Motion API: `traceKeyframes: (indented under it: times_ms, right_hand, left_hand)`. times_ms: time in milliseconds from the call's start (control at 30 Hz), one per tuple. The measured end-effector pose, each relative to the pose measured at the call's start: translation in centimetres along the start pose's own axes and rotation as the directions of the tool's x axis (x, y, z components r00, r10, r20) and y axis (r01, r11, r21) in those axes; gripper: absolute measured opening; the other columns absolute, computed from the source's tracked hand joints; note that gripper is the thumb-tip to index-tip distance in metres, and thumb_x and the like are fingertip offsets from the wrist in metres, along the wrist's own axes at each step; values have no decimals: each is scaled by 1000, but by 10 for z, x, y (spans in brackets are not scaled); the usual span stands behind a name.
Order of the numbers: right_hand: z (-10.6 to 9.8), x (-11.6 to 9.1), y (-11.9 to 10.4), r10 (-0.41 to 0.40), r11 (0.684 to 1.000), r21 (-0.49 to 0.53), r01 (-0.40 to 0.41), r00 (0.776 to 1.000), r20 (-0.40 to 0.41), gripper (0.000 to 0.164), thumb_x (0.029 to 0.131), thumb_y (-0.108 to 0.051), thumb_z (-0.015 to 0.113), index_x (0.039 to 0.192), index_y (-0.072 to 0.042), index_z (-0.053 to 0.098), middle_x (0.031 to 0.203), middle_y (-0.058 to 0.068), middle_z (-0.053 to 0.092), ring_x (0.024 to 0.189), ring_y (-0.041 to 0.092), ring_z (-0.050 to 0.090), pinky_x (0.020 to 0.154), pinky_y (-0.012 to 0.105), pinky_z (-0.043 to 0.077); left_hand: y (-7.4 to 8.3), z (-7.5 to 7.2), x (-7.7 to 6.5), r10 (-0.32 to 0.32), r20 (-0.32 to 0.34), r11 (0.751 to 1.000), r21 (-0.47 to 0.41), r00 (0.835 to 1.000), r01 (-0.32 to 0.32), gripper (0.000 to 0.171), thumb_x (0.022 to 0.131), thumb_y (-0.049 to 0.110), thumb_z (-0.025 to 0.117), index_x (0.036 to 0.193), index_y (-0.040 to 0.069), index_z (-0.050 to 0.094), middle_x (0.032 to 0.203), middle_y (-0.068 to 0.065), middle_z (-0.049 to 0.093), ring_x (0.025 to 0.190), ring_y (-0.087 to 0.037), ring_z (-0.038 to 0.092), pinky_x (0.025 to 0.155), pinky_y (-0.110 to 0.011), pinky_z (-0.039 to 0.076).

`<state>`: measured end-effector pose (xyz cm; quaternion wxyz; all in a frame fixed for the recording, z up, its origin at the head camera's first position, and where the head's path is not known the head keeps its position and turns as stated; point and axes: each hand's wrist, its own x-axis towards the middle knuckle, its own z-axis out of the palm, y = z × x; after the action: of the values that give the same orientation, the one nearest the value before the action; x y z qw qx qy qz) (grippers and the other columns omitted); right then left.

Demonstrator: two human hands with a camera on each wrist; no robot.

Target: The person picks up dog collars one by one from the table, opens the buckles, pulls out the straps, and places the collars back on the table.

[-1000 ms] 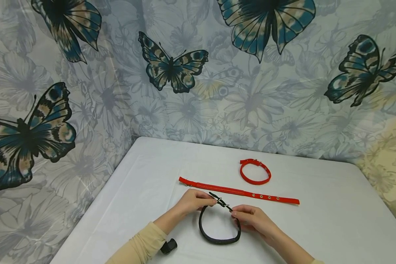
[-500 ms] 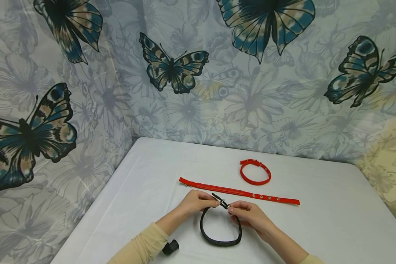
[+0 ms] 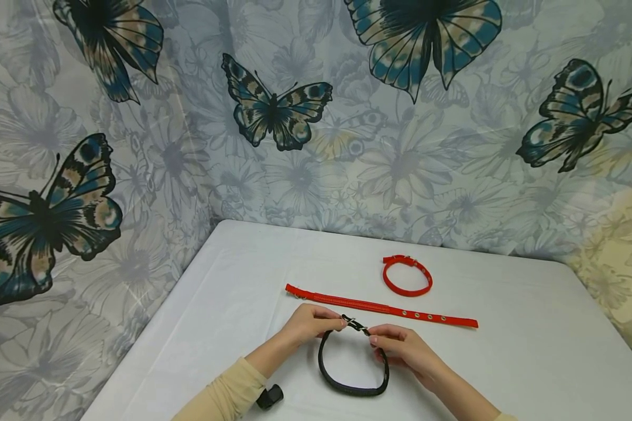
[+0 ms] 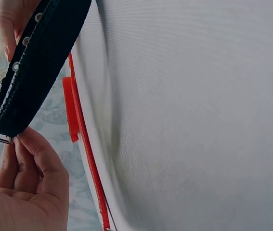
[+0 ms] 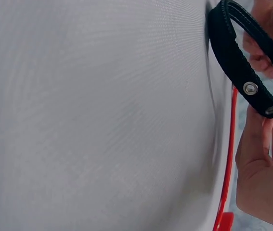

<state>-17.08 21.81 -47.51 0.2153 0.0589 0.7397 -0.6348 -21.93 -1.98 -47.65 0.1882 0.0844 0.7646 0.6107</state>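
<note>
A black collar (image 3: pixel 353 391) with metal eyelets is bent into a loop, its strap running through a metal buckle (image 3: pixel 351 321) at the far side. My left hand (image 3: pixel 312 323) pinches the buckle end between thumb and fingers. On the other side, my right hand (image 3: pixel 406 349) pinches the strap just right of the buckle. The left wrist view shows the collar's wide padded band (image 4: pixel 47 67) and a metal loop (image 4: pixel 0 137) at my left fingertips. In the right wrist view, eyelets show along the strap (image 5: pixel 235 62) above my right fingers.
Beyond the hands a red collar (image 3: pixel 358 303) lies stretched out on the white table (image 3: pixel 532 351). Farther back lies another red collar (image 3: pixel 406 292), buckled into a ring. A small black object (image 3: pixel 270 397) sits beside the left sleeve. A butterfly-patterned cloth (image 3: pixel 400 175) hangs behind the table.
The strap's tip sticks out less past the buckle than before. My right hand came in toward the buckle, then drew back right. The left hand stayed nearly in place; the red collars did not move.
</note>
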Motion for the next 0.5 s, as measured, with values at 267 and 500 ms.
traceKeyframes:
  times_ms: [267,500]
  right_hand:
    - [3,2,-1,12,1000,15,-11,1000,-14,41,89,-35,71,114,-3,67,95,6,67,80,18,61,74,33,54]
    - [5,5,-4,-19,999,31,18,1000,4,38,90,-33,71,111,-3,66,94,5,66,82,17,61,75,32,55]
  left_hand:
    - [2,2,-2,8,17,1000,-18,1000,-8,19,78,26,82,89,11,79,83,1,73,76,-9,62,62,-25,46]
    - [5,4,-4,19,27,1000,-22,999,-19,19,78,25,82,90,10,79,82,1,73,77,-11,62,63,-26,46]
